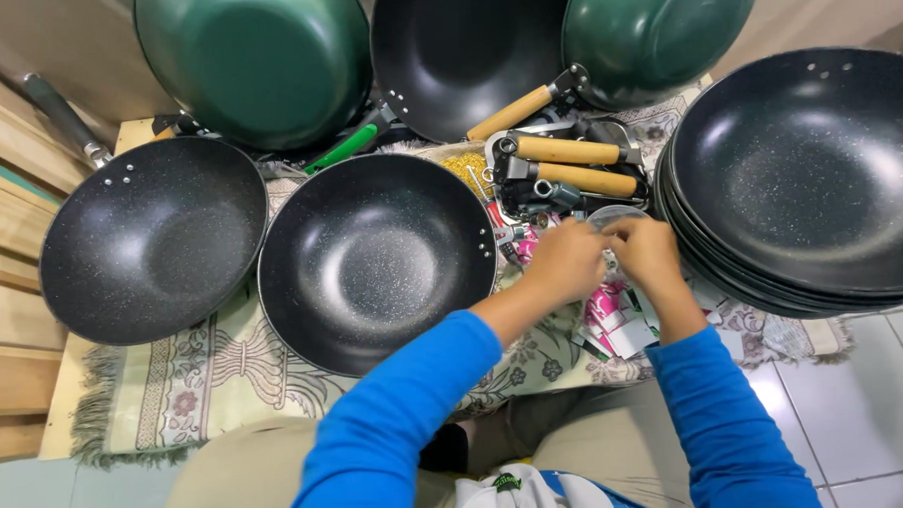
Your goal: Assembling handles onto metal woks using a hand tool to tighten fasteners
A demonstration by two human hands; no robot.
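Observation:
My left hand [564, 260] and my right hand [647, 252] meet fingertip to fingertip over a pile of small parts and pink-and-white cards [614, 318]. Both sets of fingers are curled together around something small that I cannot make out. A small clear round container [610, 215] sits just beyond my fingers. Loose wooden pan handles [578, 164] with metal ends lie behind it. A black speckled wok without handle [377, 257] rests just left of my left hand.
A stack of black woks [809, 171] stands on the right. Another black wok with handle [151, 239] is at the left. Green woks [255, 61] and a further green wok [654, 27] lean at the back beside a black one [464, 48]. A patterned cloth [216, 372] covers the low wooden platform.

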